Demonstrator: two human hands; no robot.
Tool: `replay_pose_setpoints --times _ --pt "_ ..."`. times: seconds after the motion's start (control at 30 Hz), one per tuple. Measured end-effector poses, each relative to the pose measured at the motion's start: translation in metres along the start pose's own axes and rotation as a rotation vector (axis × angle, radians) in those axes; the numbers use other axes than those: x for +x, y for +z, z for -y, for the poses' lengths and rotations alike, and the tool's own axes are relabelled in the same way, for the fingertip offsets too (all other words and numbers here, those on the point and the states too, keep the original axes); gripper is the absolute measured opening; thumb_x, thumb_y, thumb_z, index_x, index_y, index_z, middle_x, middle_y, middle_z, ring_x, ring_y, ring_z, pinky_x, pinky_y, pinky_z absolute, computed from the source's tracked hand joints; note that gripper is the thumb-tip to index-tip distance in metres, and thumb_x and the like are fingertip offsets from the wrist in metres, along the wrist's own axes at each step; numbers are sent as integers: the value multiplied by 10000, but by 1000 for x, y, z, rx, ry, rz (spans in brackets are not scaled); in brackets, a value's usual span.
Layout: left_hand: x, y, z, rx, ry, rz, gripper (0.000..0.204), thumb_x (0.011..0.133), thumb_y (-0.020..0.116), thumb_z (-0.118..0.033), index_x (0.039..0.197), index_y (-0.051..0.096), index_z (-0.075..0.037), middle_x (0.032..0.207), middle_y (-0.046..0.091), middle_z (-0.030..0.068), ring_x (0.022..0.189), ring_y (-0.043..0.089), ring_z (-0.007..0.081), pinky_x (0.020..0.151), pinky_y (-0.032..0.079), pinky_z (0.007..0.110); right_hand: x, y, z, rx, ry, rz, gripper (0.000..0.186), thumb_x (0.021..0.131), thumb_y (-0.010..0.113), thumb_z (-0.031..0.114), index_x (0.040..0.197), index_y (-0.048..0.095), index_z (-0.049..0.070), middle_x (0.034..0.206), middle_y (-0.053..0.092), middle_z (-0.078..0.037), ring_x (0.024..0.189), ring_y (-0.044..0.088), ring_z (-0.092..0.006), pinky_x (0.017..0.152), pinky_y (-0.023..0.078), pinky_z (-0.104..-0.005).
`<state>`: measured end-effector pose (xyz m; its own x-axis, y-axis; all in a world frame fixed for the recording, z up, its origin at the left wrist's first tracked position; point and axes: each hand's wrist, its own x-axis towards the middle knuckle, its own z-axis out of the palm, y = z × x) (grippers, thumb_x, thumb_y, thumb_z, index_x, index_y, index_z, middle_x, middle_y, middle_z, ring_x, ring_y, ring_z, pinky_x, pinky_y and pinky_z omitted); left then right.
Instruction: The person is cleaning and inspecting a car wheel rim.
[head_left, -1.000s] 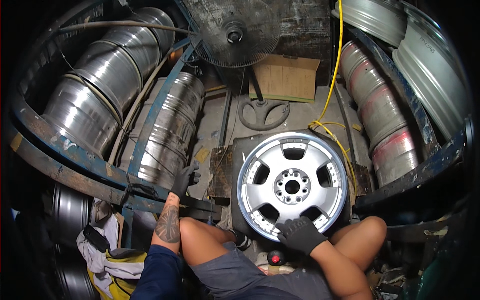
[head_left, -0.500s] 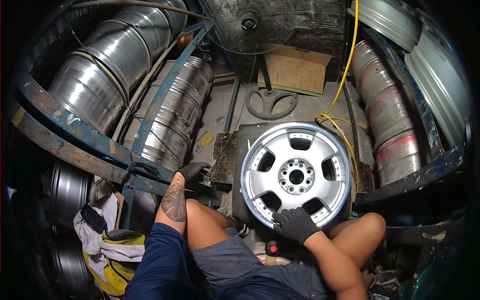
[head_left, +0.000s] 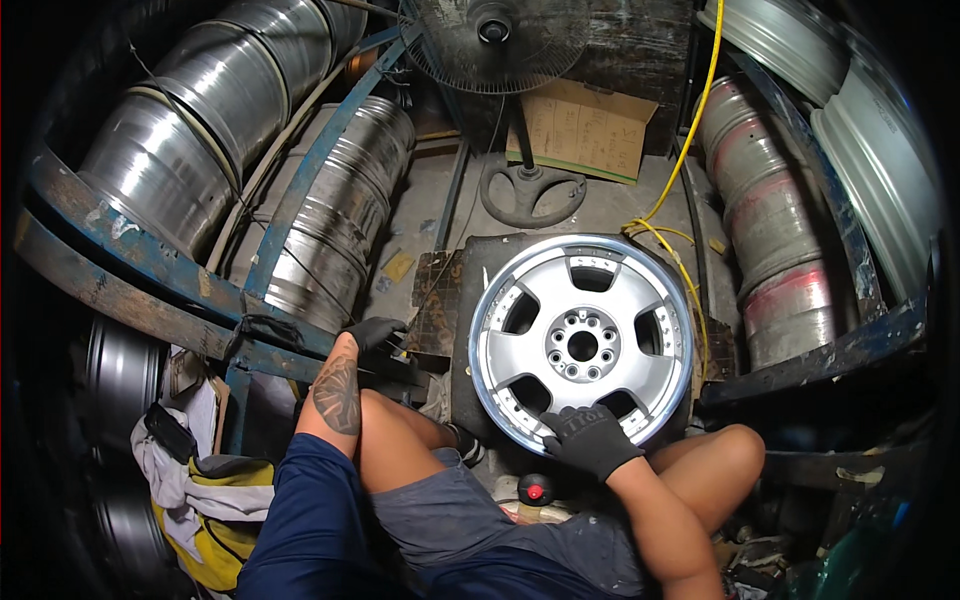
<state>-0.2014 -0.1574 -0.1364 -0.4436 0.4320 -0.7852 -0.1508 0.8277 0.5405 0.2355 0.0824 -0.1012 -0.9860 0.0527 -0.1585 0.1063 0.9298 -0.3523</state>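
A silver five-spoke car wheel rim (head_left: 655,385) with a polished lip lies face up on a dark padded support (head_left: 468,262) in front of me. My right hand (head_left: 595,443), in a dark glove, is closed on its near edge, fingers bent over the lower spoke area between two openings. Away to the left, my gloved left hand (head_left: 376,332) reaches out beside the blue metal rack, next to a dark printed board (head_left: 437,300). Its fingers are partly spread, and I see nothing held in them. Below the rim, a black round thing with a red centre (head_left: 535,490) sits between my legs.
Metal barrels of stacked rims (head_left: 340,215) fill the blue rack (head_left: 190,290) at left; more rims (head_left: 770,215) stand at right. A fan (head_left: 492,40) on a wheel-shaped base (head_left: 533,200), cardboard (head_left: 585,130) and a yellow hose (head_left: 685,150) lie beyond. A yellow-grey bag (head_left: 215,510) is lower left.
The whole view has shifted slightly, so the scene sits a little further left and higher. My right hand stays on the wheel rim; my left hand remains out by the rack.
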Motion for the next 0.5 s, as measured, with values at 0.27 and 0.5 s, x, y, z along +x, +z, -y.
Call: replay_pose_setpoints --times 0.27,0.5 --pt "6 -7 5 141 44 11 365 1018 456 -222 1318 597 -68 1072 698 151 854 703 223 749 565 357 9 -2 9 19 -32 -74 391 932 553 415 1217 652 167 915 701 -105 804 695 -277 756 524 -437" --pt "-20 38 -41 -102 84 -16 361 1012 485 -250 1307 609 -83 1105 692 113 920 701 209 758 553 342 10 1 14 -7 -88 -83 369 931 576 397 1206 643 160 904 684 -96 782 690 -275 732 525 -435"
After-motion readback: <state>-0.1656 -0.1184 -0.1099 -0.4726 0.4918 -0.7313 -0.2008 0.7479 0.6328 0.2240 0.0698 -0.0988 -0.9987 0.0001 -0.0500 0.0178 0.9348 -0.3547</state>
